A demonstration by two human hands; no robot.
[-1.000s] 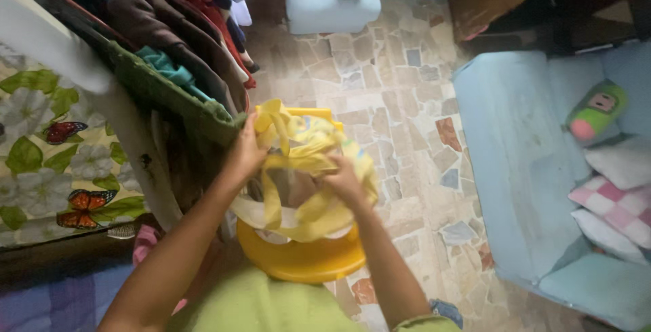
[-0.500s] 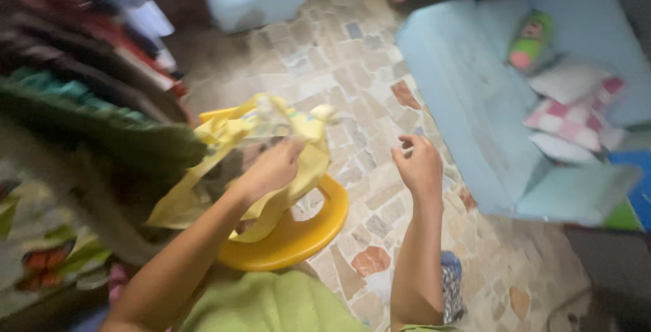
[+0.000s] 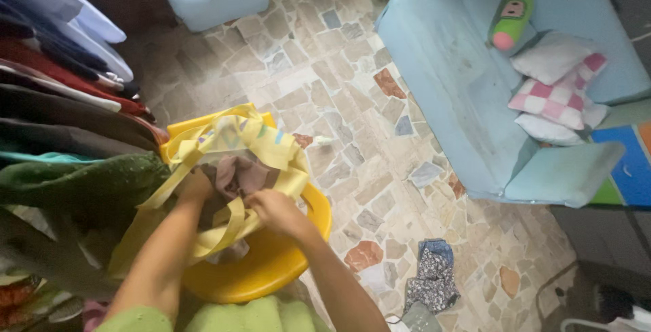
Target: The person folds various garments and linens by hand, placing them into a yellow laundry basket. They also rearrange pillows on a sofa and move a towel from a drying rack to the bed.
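The yellow bag [image 3: 234,162] sits on a yellow plastic seat [image 3: 285,264] over a floor of irregular stone tiles [image 3: 352,81], with hanging clothes [image 3: 61,101] to my left and a pale blue sofa [image 3: 447,81] with cushions [image 3: 556,94] to my right. My left hand [image 3: 195,186] is closed on the bag's near edge by its straps. My right hand [image 3: 274,210] has its fingers curled onto the brownish cloth [image 3: 237,176] in the bag's open mouth, just beside the left. A small patterned garment [image 3: 430,281] lies on the floor, well apart.
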